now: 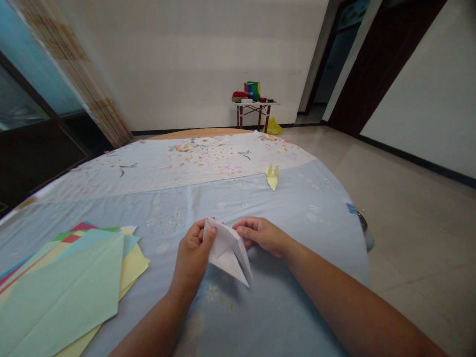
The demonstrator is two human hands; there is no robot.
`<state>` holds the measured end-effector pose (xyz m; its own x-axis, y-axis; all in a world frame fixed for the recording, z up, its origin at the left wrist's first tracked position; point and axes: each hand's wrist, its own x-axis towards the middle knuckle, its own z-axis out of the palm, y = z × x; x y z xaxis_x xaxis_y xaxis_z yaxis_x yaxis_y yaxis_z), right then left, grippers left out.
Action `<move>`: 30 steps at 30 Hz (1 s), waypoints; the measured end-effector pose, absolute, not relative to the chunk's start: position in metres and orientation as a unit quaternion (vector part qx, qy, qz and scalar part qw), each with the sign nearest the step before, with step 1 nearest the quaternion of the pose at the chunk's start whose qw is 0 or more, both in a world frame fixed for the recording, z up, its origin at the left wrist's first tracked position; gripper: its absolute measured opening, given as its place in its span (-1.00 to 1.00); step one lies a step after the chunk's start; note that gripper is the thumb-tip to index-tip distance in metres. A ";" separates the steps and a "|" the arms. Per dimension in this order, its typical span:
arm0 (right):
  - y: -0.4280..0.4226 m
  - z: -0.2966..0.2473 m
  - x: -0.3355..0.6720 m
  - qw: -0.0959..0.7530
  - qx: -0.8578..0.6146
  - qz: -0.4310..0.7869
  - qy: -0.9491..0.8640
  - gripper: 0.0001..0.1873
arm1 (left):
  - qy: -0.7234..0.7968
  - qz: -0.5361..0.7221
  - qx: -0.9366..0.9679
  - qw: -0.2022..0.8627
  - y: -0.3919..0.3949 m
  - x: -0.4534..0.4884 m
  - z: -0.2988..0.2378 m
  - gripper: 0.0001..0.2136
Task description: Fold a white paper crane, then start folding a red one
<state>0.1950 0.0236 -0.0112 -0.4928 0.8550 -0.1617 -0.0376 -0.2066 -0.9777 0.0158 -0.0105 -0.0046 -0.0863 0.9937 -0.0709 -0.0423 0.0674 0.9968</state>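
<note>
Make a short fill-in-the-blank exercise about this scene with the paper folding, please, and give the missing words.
1. Both hands, the left hand and the right hand, hold a folded piece of ____ paper.
2. The small folded figure lying farther away on the tablecloth is ____ in colour.
3. The stack of coloured paper sheets lies on the person's ____ side.
4. The top sheet of that stack is light ____.

Missing words: white; yellow; left; green

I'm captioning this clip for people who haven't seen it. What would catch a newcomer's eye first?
At centre, the left hand and right hand pinch a white, pointed folded paper piece above the pale blue flowered tablecloth. A fanned stack of coloured paper sheets lies at lower left. A small yellow folded paper figure sits farther back on the cloth.
</note>
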 end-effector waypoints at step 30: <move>0.021 -0.013 0.193 0.312 -0.340 0.713 -0.528 -0.64 | 0.637 0.396 0.482 0.453 -0.010 0.018 0.001 -0.17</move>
<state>0.1931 0.0212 -0.0135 -0.5747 0.8036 -0.1550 -0.0853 -0.2472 -0.9652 0.0180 -0.0097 0.0010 -0.1243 0.9727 -0.1959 0.2545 0.2221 0.9412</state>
